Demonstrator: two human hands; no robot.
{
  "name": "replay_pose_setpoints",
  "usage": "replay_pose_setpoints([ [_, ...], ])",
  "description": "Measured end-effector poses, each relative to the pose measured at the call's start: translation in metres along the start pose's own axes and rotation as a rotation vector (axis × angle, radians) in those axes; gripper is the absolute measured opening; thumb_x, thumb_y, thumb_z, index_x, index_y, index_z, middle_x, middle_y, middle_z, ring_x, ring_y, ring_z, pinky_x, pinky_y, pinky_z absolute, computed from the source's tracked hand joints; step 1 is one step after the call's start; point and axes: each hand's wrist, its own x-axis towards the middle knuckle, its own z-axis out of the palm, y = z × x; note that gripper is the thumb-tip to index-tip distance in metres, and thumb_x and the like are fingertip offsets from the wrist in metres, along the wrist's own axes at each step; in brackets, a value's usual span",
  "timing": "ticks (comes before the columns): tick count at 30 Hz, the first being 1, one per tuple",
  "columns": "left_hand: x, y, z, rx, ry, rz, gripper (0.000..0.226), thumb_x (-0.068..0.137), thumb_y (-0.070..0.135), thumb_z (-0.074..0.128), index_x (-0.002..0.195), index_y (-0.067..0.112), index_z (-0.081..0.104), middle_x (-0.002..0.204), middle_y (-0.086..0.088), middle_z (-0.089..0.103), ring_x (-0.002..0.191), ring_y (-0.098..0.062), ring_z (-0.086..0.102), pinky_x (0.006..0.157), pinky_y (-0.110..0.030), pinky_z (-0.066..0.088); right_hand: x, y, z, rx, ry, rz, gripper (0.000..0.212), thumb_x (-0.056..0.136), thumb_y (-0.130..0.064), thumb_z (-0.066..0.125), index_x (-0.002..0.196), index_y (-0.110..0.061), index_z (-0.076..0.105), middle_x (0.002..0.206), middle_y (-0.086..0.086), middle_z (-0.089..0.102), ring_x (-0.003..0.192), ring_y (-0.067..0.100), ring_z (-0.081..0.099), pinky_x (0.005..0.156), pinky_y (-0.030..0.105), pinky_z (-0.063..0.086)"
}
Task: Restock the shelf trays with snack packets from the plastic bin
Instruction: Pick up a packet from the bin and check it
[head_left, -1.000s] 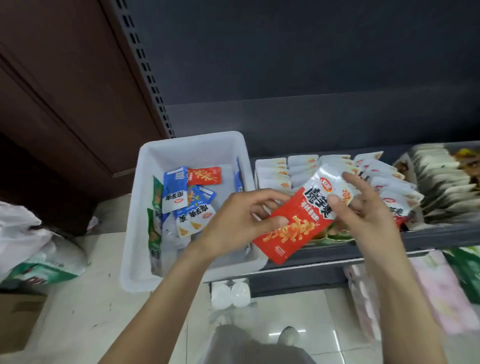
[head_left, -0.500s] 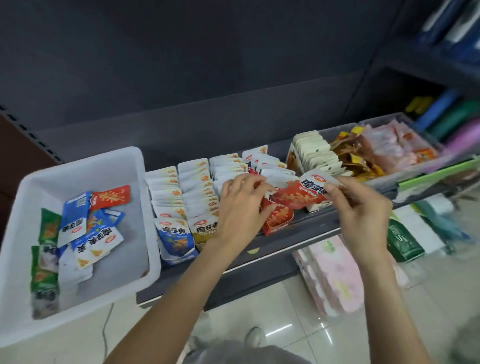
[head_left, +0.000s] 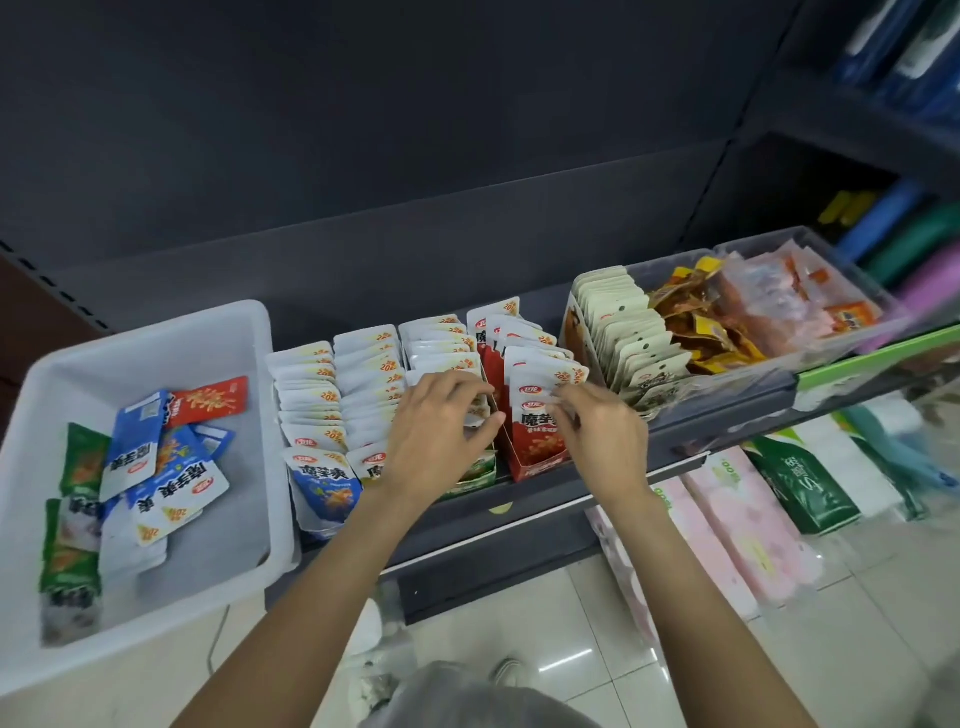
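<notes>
Dark grey shelving fills the back of the scene, with a pale tiled floor (head_left: 597, 660) below. On the shelf (head_left: 545, 499) stand rows of snack packets in trays. At the left end sits a white plastic bin (head_left: 156, 332), touching the first row; inside it lie loose blue packets (head_left: 171, 473), green packets (head_left: 70, 519) and 1 red packet (head_left: 210, 402).

Both hands work at the red cardboard tray (head_left: 535, 460), near the middle of the shelf. The left hand (head_left: 439, 439) has its fingers curled at the tray's left wall, its grip pinched on the top edge of a white packet there; exactly which packet cannot be told. The right hand (head_left: 597, 441) pinches the front red packet (head_left: 532, 423), which stands upright in that tray, with the thumb and fingers closed on its upper right corner.

To the left of the hands stand 3 rows of white-topped packets (head_left: 311, 395). To the right sits a clear tray (head_left: 852, 338) holding cream packets, yellow-brown packets and pinkish packets.

Under the shelf, on the floor, lie pink tissue packs (head_left: 727, 530) and a green pack (head_left: 800, 488).
</notes>
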Motion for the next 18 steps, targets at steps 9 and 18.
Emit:
replay_pose_setpoints([
  [9, -0.046, -0.038, -0.043, -0.164, 0.501, 0.036, 0.020, 0.091, 0.033, 0.050, 0.098, 0.020, 0.062, 0.070, 0.005, 0.060, 0.076, -0.008, 0.052, 0.086, -0.028, 0.036, 0.004, -0.065, -0.050, 0.476, 0.165, 0.101, 0.015, 0.090, -0.018, 0.063, 0.104, -0.016, 0.059, 0.090, -0.004, 0.055, 0.079, 0.009, 0.053, 0.063, 0.019, 0.040],
  [18, -0.149, -0.205, -0.096, 0.025, 0.442, -0.449, 0.032, 0.081, 0.035, 0.051, 0.098, 0.011, 0.064, 0.097, -0.008, 0.062, 0.092, -0.026, 0.054, 0.079, -0.029, 0.038, 0.011, -0.240, 0.001, 0.604, -0.375, -0.286, 0.022, 0.091, -0.018, 0.057, 0.113, -0.022, 0.056, 0.092, -0.009, 0.063, 0.077, 0.005, 0.056, 0.065, 0.018, 0.046],
])
